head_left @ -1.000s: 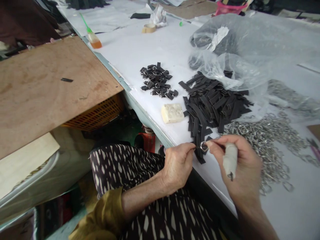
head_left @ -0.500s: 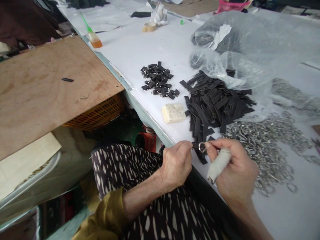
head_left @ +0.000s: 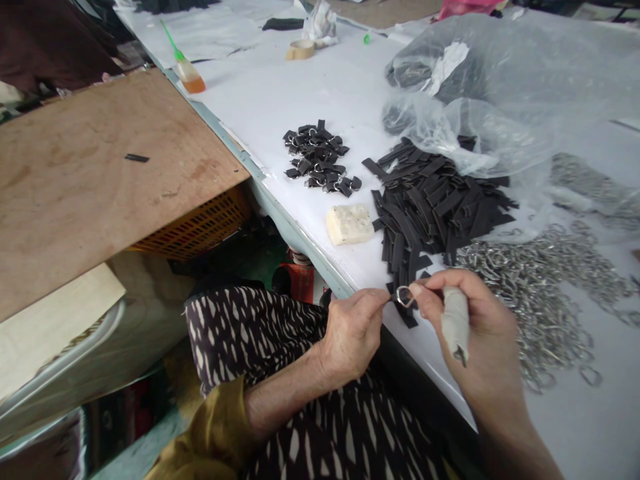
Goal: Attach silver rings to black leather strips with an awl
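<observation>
My left hand [head_left: 354, 333] is closed, its thumb and forefinger pinching a short black strip [head_left: 393, 298] that mostly hides in the fingers. A silver metal ring [head_left: 404, 297] sits at the strip's end, between my two hands. The thumb and forefinger of my right hand [head_left: 483, 333] pinch the ring's other side. Tucked in the same hand is a tool wrapped in whitish tape [head_left: 456, 320], a thin dark tip poking from its lower end. Just beyond lie a heap of loose black strips [head_left: 435, 207] and, to the right, a heap of silver rings [head_left: 545, 300].
A pile of black strips looped through rings [head_left: 317, 160] lies farther off, near a cream-coloured block [head_left: 349, 224]. Clear plastic bags [head_left: 505, 80] cover the back right. A bottle of orange liquid [head_left: 191, 79] and a tape roll [head_left: 301, 49] stand behind. A wooden board [head_left: 100, 187] is at left.
The wrapped tool has swung in my right hand, its lower end now pointing down and to the right. The ring shows more fully between my hands. My left hand has barely moved.
</observation>
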Motion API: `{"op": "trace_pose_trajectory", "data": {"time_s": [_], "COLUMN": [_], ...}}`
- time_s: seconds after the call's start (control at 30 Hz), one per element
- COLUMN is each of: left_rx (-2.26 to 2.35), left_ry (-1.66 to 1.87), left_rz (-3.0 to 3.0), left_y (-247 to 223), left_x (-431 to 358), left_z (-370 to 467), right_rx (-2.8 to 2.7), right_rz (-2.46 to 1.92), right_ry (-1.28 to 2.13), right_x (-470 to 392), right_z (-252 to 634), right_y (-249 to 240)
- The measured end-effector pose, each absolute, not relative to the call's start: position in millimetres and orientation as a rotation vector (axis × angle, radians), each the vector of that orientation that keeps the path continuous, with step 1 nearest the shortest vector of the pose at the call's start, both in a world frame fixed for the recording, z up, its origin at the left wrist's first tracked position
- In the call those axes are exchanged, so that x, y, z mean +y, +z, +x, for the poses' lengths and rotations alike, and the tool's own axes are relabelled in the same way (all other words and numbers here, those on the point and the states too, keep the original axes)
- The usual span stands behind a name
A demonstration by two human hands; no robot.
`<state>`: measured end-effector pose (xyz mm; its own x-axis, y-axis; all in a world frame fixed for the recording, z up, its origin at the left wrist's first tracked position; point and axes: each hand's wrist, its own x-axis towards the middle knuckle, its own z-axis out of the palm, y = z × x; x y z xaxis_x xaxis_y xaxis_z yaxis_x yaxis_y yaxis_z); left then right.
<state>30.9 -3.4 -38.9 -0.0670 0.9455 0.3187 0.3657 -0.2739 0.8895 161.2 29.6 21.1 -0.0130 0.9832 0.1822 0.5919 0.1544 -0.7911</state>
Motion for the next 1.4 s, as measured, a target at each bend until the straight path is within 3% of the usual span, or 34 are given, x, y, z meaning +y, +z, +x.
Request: {"op": "trace_pose_trajectory", "data": {"time_s": [0.63, 0.93, 1.1, 1.4], "left_rx": [1.181, 1.086, 0.972, 0.949], "left_ry": [1.560, 1.295, 1.194, 1.094], "left_rz": [1.664, 0.825, 0.597, 0.672], "left_y": [-35, -17, -11, -14], "left_x": [-2, -1, 2, -2], "left_z": [25, 33, 30, 28], "right_rx": [-1.547, -1.706, -1.751, -1.835], "right_rz": [-1.582, -1.452, -1.266, -1.367], "right_ry": [0.958, 0.421, 0.550, 0.546], "right_x": [19, 13, 18, 26], "right_z": [161, 159, 160, 159], "right_y": [29, 18, 18, 21]}}
